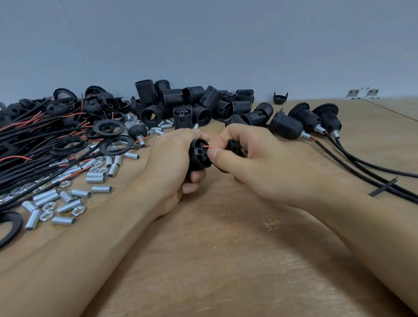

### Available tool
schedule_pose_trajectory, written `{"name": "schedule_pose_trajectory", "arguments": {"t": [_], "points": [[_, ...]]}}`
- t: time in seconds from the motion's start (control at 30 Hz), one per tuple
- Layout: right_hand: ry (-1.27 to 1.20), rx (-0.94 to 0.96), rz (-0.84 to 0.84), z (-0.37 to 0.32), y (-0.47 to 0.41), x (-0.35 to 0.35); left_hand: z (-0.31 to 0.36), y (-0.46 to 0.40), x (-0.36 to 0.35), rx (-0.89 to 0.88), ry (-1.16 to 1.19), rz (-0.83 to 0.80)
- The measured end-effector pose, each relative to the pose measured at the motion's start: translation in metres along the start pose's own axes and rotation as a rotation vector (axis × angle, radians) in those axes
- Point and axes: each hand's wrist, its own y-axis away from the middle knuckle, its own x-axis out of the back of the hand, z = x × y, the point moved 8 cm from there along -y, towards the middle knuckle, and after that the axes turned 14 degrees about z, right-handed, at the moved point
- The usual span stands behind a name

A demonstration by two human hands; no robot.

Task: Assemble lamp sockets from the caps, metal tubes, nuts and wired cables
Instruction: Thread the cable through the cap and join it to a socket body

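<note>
My left hand [176,157] grips a black socket body [199,156] at the table's middle, its terminal end turned to the right. A thin red wire [209,146] runs from that end to my right hand [249,156], which pinches the wire between thumb and forefinger. A black cap [234,147] sits half hidden under my right fingers. Loose metal tubes [67,207] and hex nuts [78,210] lie scattered at the left. Wired black cables [21,153] with red ends are heaped at the far left.
Black threaded socket bodies [195,103] are piled along the back wall. Flat black rings [108,127] lie near the cables. Three finished sockets [305,120] with cables trailing right lie at the right. A lone cap [280,98] stands by the wall. Bare wooden table [220,254] lies in front.
</note>
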Motion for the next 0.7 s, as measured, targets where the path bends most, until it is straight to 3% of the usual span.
{"name": "schedule_pose_trajectory", "arguments": {"t": [0.7], "points": [[0.045, 0.033, 0.069, -0.0053, 0.0046, -0.0024, -0.0011, -0.0016, 0.0044, 0.004, 0.028, 0.084]]}}
